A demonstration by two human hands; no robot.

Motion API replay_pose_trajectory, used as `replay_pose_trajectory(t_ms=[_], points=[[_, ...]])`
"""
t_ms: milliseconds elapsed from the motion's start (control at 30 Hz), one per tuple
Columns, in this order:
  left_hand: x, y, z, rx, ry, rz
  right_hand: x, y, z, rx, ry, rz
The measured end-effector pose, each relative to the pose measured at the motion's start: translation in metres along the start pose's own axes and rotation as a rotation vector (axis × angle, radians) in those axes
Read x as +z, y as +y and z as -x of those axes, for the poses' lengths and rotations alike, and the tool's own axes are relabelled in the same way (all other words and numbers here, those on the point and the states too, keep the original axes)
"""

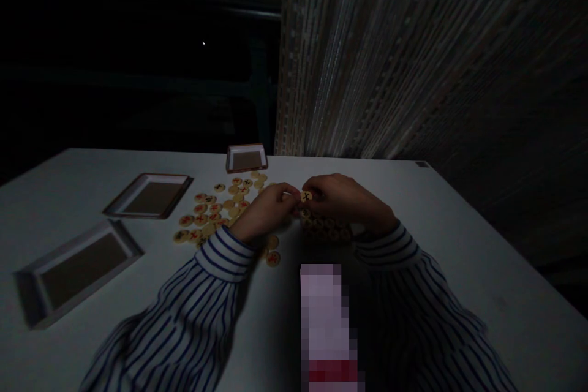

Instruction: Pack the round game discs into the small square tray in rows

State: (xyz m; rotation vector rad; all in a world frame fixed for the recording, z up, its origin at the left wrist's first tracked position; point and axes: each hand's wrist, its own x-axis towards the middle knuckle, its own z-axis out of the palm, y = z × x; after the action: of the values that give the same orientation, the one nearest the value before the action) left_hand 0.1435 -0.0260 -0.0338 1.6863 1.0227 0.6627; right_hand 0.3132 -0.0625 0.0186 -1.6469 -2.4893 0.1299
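Between my two hands is a round, pale xiangqi piece (306, 196) with a dark mark on its face. My right hand (346, 197) is closed and pinches it from the right. My left hand (269, 208) has its fingertips pressed together at the piece's left side; whether they grip anything is hidden. Just below the right hand, more pieces (318, 223) sit in rows in a dark, shadowed holder, partly covered by that hand. Loose xiangqi pieces (201, 219) with red or dark marks lie spread left of and behind my left hand. Another red-marked piece (273, 258) lies near my left wrist.
On the white table (459, 257) are a small open box part (247, 159) at the back, a larger one (149, 196) at the left, and a third (82, 269) nearer the front left. A strand curtain (349, 55) hangs behind the table. A pixelated patch covers the front middle.
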Motion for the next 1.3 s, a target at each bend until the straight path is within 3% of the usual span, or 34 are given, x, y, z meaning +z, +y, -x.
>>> replay_pose_trajectory(t_ms=[433,767,1300], points=[[0.006,0.005,0.004,-0.026,-0.003,-0.076,0.004,0.005,-0.002,0.03,-0.062,0.051],[0.005,0.001,0.007,0.09,0.058,-0.611,0.011,0.019,-0.002,0.135,-0.068,0.15],[0.009,0.001,0.009,0.129,0.009,-0.681,0.028,0.029,-0.007,0.175,-0.152,0.21]])
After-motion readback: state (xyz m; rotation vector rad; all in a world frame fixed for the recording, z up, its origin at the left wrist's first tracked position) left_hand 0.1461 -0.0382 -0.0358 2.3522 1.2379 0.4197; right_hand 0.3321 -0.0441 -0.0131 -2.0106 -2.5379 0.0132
